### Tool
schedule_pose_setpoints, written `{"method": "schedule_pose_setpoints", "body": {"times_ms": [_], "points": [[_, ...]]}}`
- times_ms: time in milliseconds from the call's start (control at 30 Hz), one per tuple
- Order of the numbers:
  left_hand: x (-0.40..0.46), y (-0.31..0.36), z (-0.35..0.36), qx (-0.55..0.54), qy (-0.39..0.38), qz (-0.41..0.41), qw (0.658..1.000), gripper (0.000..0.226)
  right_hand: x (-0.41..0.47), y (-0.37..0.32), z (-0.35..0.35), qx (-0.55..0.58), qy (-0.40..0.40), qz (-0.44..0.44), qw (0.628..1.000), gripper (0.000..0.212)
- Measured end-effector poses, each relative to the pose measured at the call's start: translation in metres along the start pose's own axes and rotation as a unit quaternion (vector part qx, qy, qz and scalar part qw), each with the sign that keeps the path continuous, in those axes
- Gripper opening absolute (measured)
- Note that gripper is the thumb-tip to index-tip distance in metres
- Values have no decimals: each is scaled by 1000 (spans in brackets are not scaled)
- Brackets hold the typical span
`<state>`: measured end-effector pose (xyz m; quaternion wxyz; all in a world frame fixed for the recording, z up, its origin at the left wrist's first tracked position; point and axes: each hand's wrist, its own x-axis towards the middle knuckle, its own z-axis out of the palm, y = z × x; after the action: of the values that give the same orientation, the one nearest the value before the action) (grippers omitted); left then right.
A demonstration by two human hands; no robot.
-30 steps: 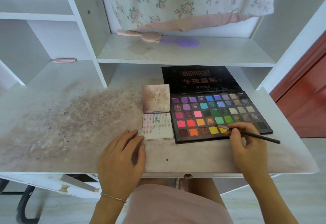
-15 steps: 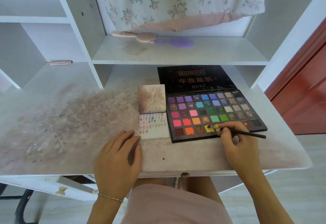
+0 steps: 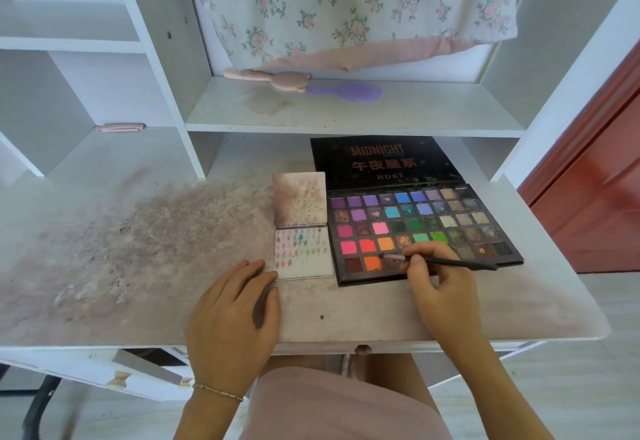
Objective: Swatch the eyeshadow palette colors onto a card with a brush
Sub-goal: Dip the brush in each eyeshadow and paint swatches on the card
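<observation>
palette (image 3: 424,228) open on counter (image 3: 138,249), lid flat behind | card (image 3: 304,252) just left of it, faint swatch rows | brush (image 3: 446,262) tip over bottom-row pans near orange | right hand (image 3: 440,287) pinches brush | left hand (image 3: 232,315) empty, flat, fingertips touching card's near-left corner

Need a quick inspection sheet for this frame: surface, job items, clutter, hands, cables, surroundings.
Surface: desk top heavily stained with powder.
Job's things: open palette; swatch card left of it, partly filled; brush tip at the bottom row.
Clutter: pink comb and purple brush on the shelf.
Grippers: right hand holds the brush; left hand flat, fingertips at the card's corner.
Cables: nothing seen.
Surroundings: floral cloth hanging above; red door on the right.
</observation>
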<state>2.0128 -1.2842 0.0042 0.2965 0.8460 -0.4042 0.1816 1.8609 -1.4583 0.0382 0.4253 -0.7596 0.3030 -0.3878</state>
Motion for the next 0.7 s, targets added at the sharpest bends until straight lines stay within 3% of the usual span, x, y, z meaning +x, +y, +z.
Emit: {"method": "schedule_pose_setpoints", "body": {"times_ms": [333, 700], "points": [[0, 2, -3, -6, -10, -9, 1000, 33, 3, -20, 57, 44, -116, -6, 992, 33], [0, 2, -1, -7, -7, -8, 1000, 31, 6, -23, 66, 10, -149, -20, 989, 33]]}}
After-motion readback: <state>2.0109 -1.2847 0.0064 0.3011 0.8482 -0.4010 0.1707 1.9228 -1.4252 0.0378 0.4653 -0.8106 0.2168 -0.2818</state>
